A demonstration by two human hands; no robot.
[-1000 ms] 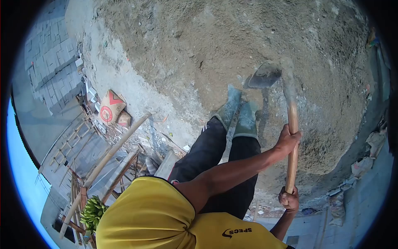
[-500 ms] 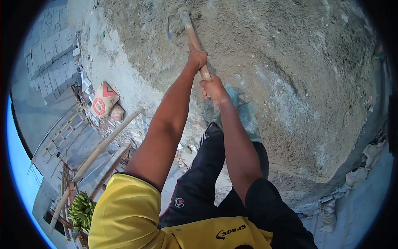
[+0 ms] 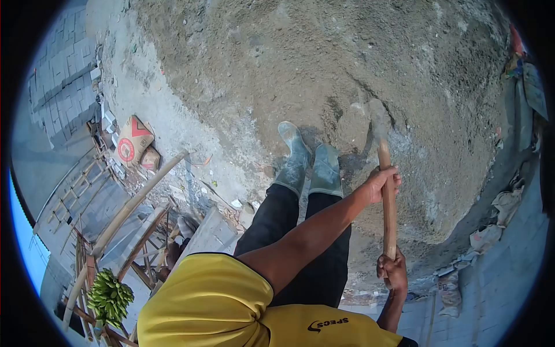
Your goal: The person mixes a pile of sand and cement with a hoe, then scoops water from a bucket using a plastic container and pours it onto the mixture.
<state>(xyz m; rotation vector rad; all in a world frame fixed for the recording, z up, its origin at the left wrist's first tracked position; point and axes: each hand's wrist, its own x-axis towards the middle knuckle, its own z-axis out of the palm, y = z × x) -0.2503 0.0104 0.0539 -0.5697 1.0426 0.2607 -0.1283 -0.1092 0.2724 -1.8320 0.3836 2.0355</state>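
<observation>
A hoe (image 3: 387,214) with a pale wooden handle stands out to my right, both hands wrapped round it. My left hand (image 3: 381,184) grips the handle partway up toward the head, and my right hand (image 3: 393,269) is closed near its butt end. The hoe's head is smeared by motion and lies at the surface of the grey sandy heap (image 3: 300,63), next to a shallow hollow. To the left of the hoe, my grey-green rubber boots (image 3: 309,162) stand in the dusty material.
Left of the heap lie a printed cement sack (image 3: 134,140) and a long bamboo pole (image 3: 139,199). Green bananas (image 3: 110,296) hang at the lower left. Stacked grey blocks (image 3: 63,75) stand at the upper left. Crumpled sacks (image 3: 485,237) line the right side.
Both hands have swung the hoe from ahead of me round to my right, and its head now meets the heap there. My hands are farther apart on the handle.
</observation>
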